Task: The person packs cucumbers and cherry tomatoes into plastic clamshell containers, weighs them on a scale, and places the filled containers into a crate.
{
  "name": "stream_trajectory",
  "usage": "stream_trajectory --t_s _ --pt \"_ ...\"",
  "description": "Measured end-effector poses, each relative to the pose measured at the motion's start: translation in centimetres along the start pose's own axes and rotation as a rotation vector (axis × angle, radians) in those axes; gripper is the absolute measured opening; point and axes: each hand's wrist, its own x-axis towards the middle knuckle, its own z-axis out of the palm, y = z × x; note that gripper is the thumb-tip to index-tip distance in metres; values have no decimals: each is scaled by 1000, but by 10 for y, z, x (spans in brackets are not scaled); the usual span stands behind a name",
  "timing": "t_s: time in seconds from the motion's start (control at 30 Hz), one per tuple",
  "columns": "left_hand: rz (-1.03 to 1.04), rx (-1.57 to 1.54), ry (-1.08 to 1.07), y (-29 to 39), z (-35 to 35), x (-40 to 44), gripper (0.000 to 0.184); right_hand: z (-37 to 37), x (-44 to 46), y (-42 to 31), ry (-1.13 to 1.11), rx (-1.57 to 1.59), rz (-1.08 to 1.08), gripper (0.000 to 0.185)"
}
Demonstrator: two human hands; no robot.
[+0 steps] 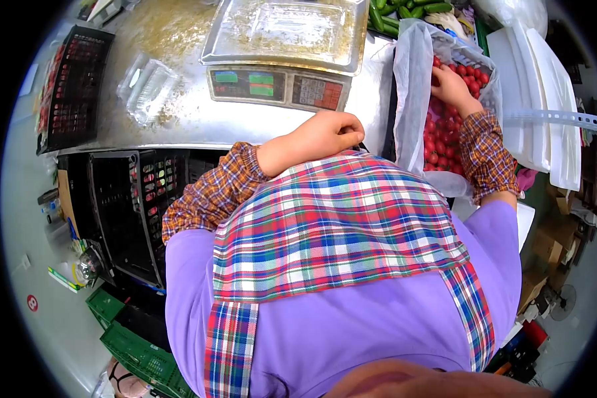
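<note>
My right hand [448,87] reaches into a lined crate of small red fruits [442,142], its fingers bent down among them; the fingertips are partly hidden. White lining [412,93] hangs over the crate's left side. My left hand [326,134] rests in front of my checked apron, just below the scale [278,86], fingers curled together near a small dark thing at the fingertips that I cannot make out. The scale's metal tray [285,33] holds nothing.
Clear plastic boxes [149,89] lie on the metal table [192,126], left of the scale. A black crate [78,86] stands at the far left. Green vegetables [411,9] are at the top right, white foam sheets [534,99] at the right, green crates [142,351] at the lower left.
</note>
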Motion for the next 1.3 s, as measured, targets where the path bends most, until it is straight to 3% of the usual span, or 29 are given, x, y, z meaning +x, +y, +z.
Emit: stream_trajectory --t_s 0.23,0.33,0.4,0.47,0.53,0.67,0.73,0.8,0.83,0.93,1.07,1.1,1.23,1.3 --pt "-30 -61 -6 -9 -2 2 19 -6 -29 -18 92 474 24 32" --pt "-23 -243 -51 -8 -6 8 20 -25 -42 -31 242 561 175 30" --pt "-153 -506 -73 5 -17 14 25 -59 -47 -44 140 937 419 27" --pt "-233 -778 -48 18 -27 23 27 -70 -44 -54 203 1216 254 24" --pt "-201 -955 -100 22 -37 39 42 -96 -37 -90 74 1370 191 24" --pt "-162 -1168 -122 54 -51 61 61 -112 -7 -168 -11 1261 76 25" --pt "-118 -1232 -81 55 -61 63 57 -119 7 -188 -70 1324 18 29" --pt "7 -1415 -236 29 -79 68 52 -110 27 -192 -22 1512 -74 33" --pt "-34 -1299 -109 40 -82 59 45 -109 37 -193 -4 1505 -69 37" --pt "-49 -1293 -47 37 -104 48 40 -115 53 -199 -28 1595 -87 38" --pt "167 -1304 -161 -4 -146 51 29 -100 79 -204 -122 1739 -50 36" --pt "151 -1236 -50 2 -144 47 27 -100 79 -204 -136 1786 -29 36" --pt "257 -549 688 55 -105 30 23 -100 74 -199 -265 2131 128 35" --pt "464 -32 730 78 -82 29 21 -91 63 -195 -325 2361 216 35"
